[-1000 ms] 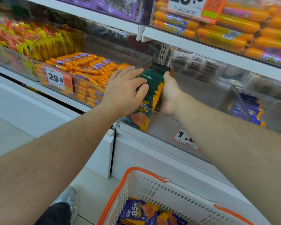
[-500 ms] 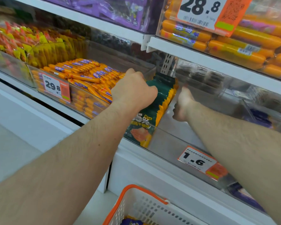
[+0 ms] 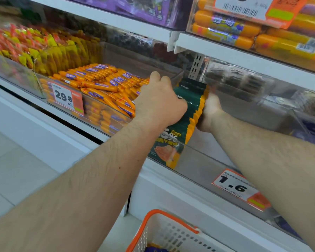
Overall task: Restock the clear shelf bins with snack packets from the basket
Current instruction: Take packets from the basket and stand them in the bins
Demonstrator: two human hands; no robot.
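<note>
The left hand (image 3: 159,104) lies on the left face of a row of green packets (image 3: 187,108), fingers curled over their top edges, gripping them; the right hand (image 3: 208,113) presses against the row's right side, its fingers hidden behind the packets, so I cannot tell whether they curl round the stack or lie flat. Between the two hands the packets stand upright on edge, green with orange trim, packed face to face at the left end of a clear bin (image 3: 207,160) on the middle shelf. The front packet shows through the bin's clear front wall, tilted slightly, its lower corner close to the bin floor. The rest of that bin to the right looks bare, with a price tag (image 3: 238,188) reading 1.6 on its front. Just left, a neighbouring bin holds orange sausages (image 3: 102,82) behind a tag (image 3: 66,96) reading 29.8, and further left are yellow and red packets (image 3: 25,46). Above, another shelf carries larger orange sausages (image 3: 244,31). Below, the white basket (image 3: 171,233) with an orange rim sits near the bottom edge, a purple packet (image 3: 155,249) barely visible inside
</note>
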